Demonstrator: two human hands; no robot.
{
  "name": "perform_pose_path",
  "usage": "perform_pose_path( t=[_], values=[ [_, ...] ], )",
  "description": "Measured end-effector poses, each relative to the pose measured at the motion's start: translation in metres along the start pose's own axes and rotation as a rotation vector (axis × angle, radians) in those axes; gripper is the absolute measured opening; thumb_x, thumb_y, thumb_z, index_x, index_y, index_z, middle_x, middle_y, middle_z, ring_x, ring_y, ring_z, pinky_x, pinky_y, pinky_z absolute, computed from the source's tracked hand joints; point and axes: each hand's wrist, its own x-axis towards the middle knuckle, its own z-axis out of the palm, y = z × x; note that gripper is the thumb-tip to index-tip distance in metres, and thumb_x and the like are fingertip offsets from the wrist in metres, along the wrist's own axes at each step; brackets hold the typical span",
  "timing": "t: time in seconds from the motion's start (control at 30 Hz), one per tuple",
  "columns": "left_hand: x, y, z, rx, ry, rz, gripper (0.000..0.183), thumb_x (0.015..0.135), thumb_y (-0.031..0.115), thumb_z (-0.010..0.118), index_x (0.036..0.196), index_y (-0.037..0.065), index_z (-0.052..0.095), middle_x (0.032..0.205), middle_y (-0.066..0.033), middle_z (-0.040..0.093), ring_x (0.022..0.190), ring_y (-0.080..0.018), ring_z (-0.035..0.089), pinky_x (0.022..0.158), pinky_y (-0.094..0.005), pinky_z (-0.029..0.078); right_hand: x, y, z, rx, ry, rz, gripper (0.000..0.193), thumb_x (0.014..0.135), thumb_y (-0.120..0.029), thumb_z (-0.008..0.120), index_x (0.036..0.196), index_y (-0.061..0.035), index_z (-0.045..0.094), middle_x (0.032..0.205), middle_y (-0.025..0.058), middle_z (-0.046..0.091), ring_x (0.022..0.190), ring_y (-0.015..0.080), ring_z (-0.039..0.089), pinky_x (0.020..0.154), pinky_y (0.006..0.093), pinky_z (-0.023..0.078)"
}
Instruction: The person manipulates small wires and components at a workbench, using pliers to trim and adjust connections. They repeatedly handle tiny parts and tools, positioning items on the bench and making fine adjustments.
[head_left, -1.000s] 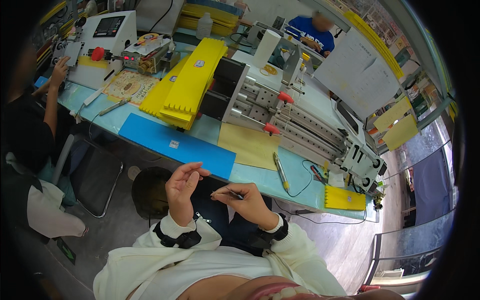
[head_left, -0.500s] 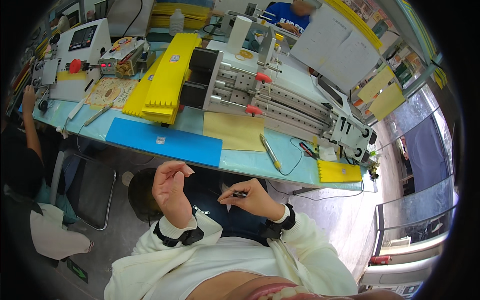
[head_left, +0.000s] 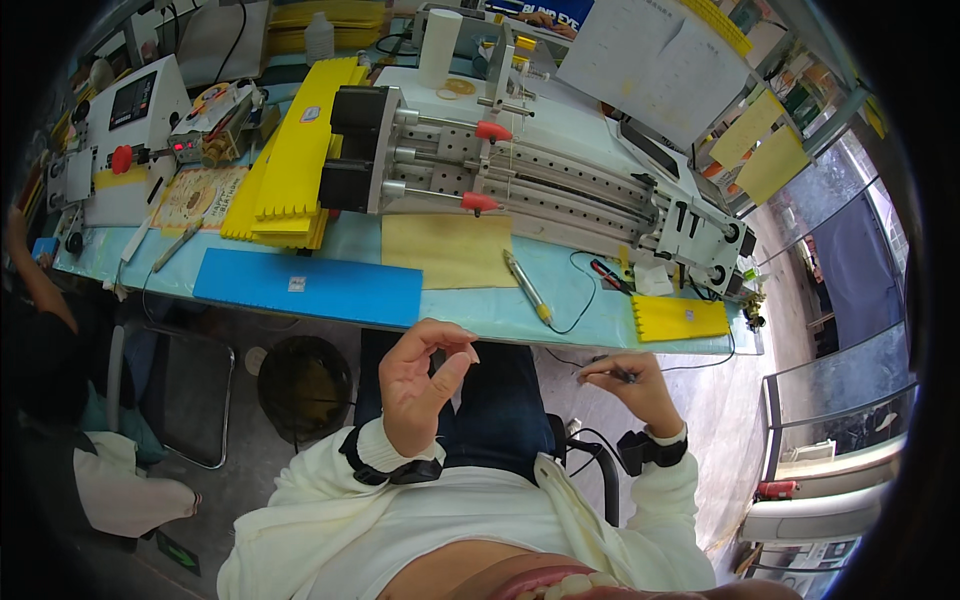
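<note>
My left hand (head_left: 418, 385) is raised in front of my lap, just short of the table's near edge. Its fingers curve toward the thumb with a gap between, and nothing shows in them. Farther right, my right hand (head_left: 640, 388) is closed on a slim dark tool (head_left: 624, 375); its tips are too small to make out. On the table ahead of my left hand lies a long blue board (head_left: 310, 287). A tan sheet (head_left: 450, 252) and a pen-like tool with a cord (head_left: 528, 287) lie beyond my hands.
A metal rail machine (head_left: 560, 190) with red-tipped rods fills the table's middle. Yellow notched strips (head_left: 300, 150) are stacked left of it; more yellow strips (head_left: 682, 318) lie at the right edge. A round dark bin (head_left: 305, 385) and a chair (head_left: 190, 400) stand below, near another person's arm.
My right hand has moved right, away from my lap, with the dark tool in it. My left hand has shifted right in view, its fingers turned more to the right. The view has shifted too.
</note>
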Motion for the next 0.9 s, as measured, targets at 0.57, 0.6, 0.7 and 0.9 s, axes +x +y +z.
perform_pose_path(
  t=[0.57, 0.6, 0.7, 0.9],
  values=[
    [0.022, -0.067, 0.053, 0.095, -0.295, -0.203, 0.018, 0.092, 0.008, 0.067, 0.108, 0.001, 0.066, 0.091, -0.002, 0.064, 0.081, -0.0101, 0.054, 0.08, -0.0243, 0.045, -0.042, 0.054, -0.092, 0.003, 0.608, 0.253, 0.016, 0.09, -0.011, 0.07, 0.101, -0.0007, 0.075, 0.086, 0.0045, 0.076, 0.053, 0.0001, 0.035, 0.048, 0.019, 0.026],
    [0.022, -0.069, 0.053, 0.099, -0.302, -0.211, 0.018, 0.092, 0.008, 0.067, 0.108, 0.001, 0.066, 0.09, -0.0019, 0.064, 0.08, -0.0101, 0.054, 0.079, -0.0244, 0.045, -0.038, 0.055, -0.09, 0.008, 0.6, 0.259, 0.015, 0.09, -0.011, 0.07, 0.101, -0.0009, 0.075, 0.087, 0.0042, 0.076, 0.053, 0.0001, 0.035, 0.048, 0.019, 0.026],
    [0.023, -0.074, 0.051, 0.099, -0.308, -0.242, 0.018, 0.092, 0.011, 0.067, 0.107, 0.001, 0.067, 0.089, -0.002, 0.064, 0.08, -0.01, 0.054, 0.077, -0.0243, 0.045, -0.028, 0.056, -0.086, 0.016, 0.615, 0.274, 0.015, 0.09, -0.01, 0.07, 0.101, -0.0012, 0.075, 0.088, 0.0037, 0.076, 0.054, 0.0003, 0.036, 0.048, 0.019, 0.027],
    [0.028, -0.077, 0.051, 0.061, -0.275, -0.235, 0.017, 0.09, 0.012, 0.069, 0.104, 0.003, 0.066, 0.081, -0.0021, 0.062, 0.076, -0.0108, 0.055, 0.072, -0.0255, 0.043, -0.02, 0.059, -0.085, 0.025, 0.652, 0.251, 0.016, 0.09, -0.01, 0.07, 0.103, -0.0016, 0.075, 0.088, 0.0036, 0.076, 0.052, 0.0002, 0.035, 0.047, 0.0185, 0.025]
  ],
)
